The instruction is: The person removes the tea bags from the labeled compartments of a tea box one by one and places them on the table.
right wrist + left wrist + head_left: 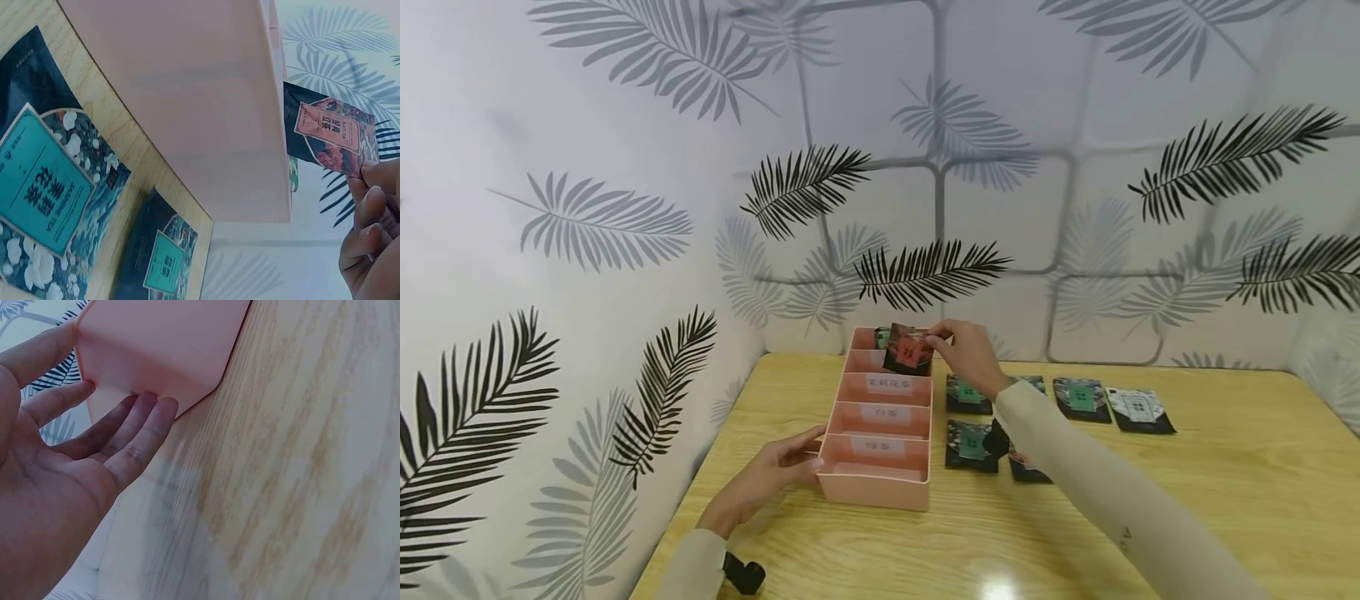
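My right hand (973,354) pinches a corner of a dark tea sachet (908,350) with a red label, which reads black tea in the right wrist view. The sachet is tilted over the far compartments of a pink divided box (876,493), its lower end overlapping the box rim. Behind it, a green sachet (882,337) shows in the farthest compartment. At the near left corner of the box rests my left hand (767,475); in the left wrist view its fingers (140,440) are extended, with tips against the box wall.
White paper labels with handwriting mark the compartments. Right of the box lie several sachets, among them a jasmine tea sachet (47,181), a green-labelled one (1081,399) and a white one (1140,409). A leaf-patterned wall covering (1000,208) borders the wooden table (1150,500).
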Available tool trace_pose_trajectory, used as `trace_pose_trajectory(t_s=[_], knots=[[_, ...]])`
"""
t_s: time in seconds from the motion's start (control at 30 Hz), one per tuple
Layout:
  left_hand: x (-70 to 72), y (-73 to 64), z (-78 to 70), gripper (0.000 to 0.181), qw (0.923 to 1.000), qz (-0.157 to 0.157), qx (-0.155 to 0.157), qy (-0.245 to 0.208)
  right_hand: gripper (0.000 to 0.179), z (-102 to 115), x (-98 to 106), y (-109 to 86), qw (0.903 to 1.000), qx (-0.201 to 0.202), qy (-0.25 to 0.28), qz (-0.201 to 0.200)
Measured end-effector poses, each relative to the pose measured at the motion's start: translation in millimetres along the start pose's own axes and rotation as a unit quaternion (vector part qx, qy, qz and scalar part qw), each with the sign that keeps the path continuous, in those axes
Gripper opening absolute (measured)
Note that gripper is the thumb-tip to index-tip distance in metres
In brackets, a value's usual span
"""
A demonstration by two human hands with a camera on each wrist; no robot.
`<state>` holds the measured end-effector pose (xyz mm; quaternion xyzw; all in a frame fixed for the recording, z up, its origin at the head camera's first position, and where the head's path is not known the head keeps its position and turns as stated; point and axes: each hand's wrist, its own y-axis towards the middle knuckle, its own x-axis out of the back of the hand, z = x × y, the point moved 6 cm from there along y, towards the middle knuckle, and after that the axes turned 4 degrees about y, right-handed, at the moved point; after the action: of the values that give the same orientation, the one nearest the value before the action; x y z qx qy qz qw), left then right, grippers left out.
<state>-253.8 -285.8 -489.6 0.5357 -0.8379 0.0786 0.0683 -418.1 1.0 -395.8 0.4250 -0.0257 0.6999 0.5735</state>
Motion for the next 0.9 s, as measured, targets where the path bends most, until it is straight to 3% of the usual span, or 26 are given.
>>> trace_pose_trajectory(t_s=[0.33, 0.63, 0.9], knots=[[-0.2, -2.8, -2.4, 0.06, 0.9996, -0.013, 0.025, 0.007, 0.018, 1.4, 20.5, -8.8, 0.9995, 0.018, 0.016, -0.019], [-3.0, -0.9, -2.1, 0.061, 0.9997, -0.002, 0.023, -0.011, 0.017, 2.1, 41.4, -23.1, 0.9993, 0.011, 0.024, -0.028], [-4.2, -1.4, -3.1, 0.061, 0.9997, -0.002, 0.024, -0.008, 0.017, -12.2, 58.0, -35.9, 0.9996, 0.005, 0.021, -0.017]])
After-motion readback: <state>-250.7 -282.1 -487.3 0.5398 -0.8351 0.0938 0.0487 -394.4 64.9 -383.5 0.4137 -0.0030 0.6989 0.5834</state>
